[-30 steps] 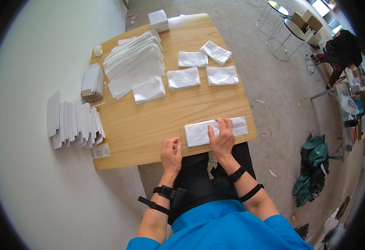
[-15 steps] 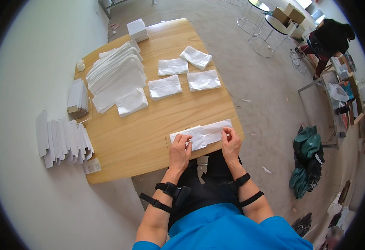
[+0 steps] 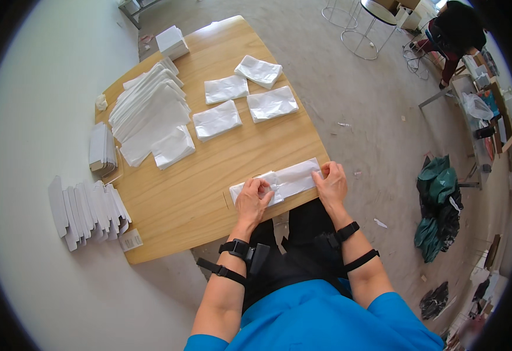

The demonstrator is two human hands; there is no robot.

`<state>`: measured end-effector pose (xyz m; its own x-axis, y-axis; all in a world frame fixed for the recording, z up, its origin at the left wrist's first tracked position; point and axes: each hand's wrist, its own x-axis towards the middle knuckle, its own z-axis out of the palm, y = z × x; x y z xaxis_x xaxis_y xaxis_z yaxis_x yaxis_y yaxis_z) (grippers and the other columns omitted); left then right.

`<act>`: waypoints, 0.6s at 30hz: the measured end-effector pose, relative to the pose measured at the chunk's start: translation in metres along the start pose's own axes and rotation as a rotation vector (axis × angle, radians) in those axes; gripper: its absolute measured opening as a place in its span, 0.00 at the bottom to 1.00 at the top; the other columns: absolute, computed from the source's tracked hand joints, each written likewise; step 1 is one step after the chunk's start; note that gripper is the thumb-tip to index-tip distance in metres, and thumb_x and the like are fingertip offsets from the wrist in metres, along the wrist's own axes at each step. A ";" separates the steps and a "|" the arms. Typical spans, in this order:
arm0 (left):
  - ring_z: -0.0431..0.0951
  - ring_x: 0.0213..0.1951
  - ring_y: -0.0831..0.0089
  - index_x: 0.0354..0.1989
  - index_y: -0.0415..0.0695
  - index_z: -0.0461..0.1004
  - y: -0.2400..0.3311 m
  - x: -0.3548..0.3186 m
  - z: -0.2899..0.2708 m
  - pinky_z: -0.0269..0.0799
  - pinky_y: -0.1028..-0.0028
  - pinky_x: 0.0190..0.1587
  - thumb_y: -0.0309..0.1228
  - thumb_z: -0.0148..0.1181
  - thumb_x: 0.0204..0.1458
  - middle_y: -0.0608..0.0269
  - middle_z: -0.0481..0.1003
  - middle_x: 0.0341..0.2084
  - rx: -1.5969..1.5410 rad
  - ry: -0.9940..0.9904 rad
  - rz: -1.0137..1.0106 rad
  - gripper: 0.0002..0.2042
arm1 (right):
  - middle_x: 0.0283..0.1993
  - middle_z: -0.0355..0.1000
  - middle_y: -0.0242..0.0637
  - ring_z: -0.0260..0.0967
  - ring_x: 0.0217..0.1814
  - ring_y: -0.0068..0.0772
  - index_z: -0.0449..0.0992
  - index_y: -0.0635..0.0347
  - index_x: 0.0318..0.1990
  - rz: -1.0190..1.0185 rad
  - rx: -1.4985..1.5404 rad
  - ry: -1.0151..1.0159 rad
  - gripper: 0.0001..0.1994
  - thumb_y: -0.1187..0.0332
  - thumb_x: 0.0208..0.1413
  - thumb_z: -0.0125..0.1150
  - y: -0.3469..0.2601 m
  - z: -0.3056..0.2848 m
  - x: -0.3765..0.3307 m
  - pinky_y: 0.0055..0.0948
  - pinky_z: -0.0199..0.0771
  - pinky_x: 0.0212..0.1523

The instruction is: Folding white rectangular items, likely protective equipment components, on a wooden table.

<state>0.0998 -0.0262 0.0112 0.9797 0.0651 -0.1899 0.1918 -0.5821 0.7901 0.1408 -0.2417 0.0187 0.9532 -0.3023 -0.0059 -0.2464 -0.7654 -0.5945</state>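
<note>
A white, thin, film-like bag [image 3: 297,176] lies flat as a long strip along the table's near edge, with a doubled-over layer on its left part. My left hand [image 3: 253,202] rests over that layer, its fingers curled toward the thumb on the film. At the strip's right end, my right hand [image 3: 332,184] has thumb and bent fingers closed at the bag's edge. Farther off lie folded white bundles [image 3: 217,120], several in a loose group. Left of them, a fanned stack of white bags [image 3: 148,111] spreads over the wooden table [image 3: 209,169].
Along the left wall stand flat white cartons [image 3: 89,213] and a carton stack [image 3: 102,149]. A white block of sheets [image 3: 172,42] sits at the far edge. Right of the table, green and black plastic bags [image 3: 437,199] lie on the floor. Another person [image 3: 456,29] bends beside a cluttered bench.
My right hand has moved out to the right end of the strip, its fingertips higher along the edge. My left hand stays on the doubled layer. The whole view has shifted slightly.
</note>
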 end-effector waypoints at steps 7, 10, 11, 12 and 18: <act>0.75 0.32 0.69 0.36 0.44 0.74 0.000 0.001 0.004 0.72 0.71 0.36 0.30 0.66 0.45 0.62 0.71 0.30 0.030 0.088 0.052 0.11 | 0.27 0.68 0.36 0.69 0.28 0.36 0.74 0.60 0.25 -0.083 0.175 0.009 0.08 0.67 0.44 0.66 0.016 0.016 0.003 0.34 0.70 0.31; 0.76 0.33 0.69 0.36 0.44 0.75 -0.003 -0.002 0.001 0.72 0.72 0.35 0.29 0.65 0.47 0.62 0.72 0.31 -0.052 0.082 0.049 0.09 | 0.27 0.70 0.35 0.69 0.27 0.31 0.76 0.60 0.30 -0.066 0.268 -0.037 0.08 0.68 0.44 0.66 0.012 0.010 -0.005 0.30 0.70 0.31; 0.76 0.32 0.70 0.37 0.44 0.76 -0.004 -0.002 0.000 0.72 0.73 0.34 0.29 0.64 0.48 0.61 0.73 0.31 -0.112 0.069 0.059 0.08 | 0.27 0.70 0.35 0.69 0.27 0.31 0.76 0.60 0.30 -0.072 0.274 -0.038 0.08 0.68 0.44 0.66 0.013 0.009 -0.007 0.30 0.70 0.31; 0.76 0.32 0.70 0.37 0.44 0.76 -0.005 -0.003 -0.002 0.72 0.73 0.34 0.29 0.64 0.48 0.61 0.73 0.31 -0.109 0.075 0.062 0.08 | 0.27 0.71 0.34 0.70 0.29 0.29 0.76 0.60 0.33 -0.017 0.334 -0.073 0.09 0.69 0.44 0.67 0.013 0.008 -0.010 0.28 0.71 0.31; 0.74 0.28 0.80 0.41 0.40 0.78 -0.008 -0.014 -0.009 0.72 0.78 0.34 0.32 0.59 0.56 0.68 0.78 0.26 -0.541 0.137 -0.145 0.10 | 0.29 0.75 0.33 0.72 0.31 0.25 0.74 0.60 0.41 0.024 0.471 -0.096 0.14 0.70 0.45 0.66 0.008 0.005 -0.012 0.26 0.72 0.35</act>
<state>0.0852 -0.0150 0.0124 0.9328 0.2387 -0.2701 0.2928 -0.0644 0.9540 0.1285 -0.2420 0.0100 0.9655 -0.2458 -0.0857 -0.1840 -0.4113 -0.8927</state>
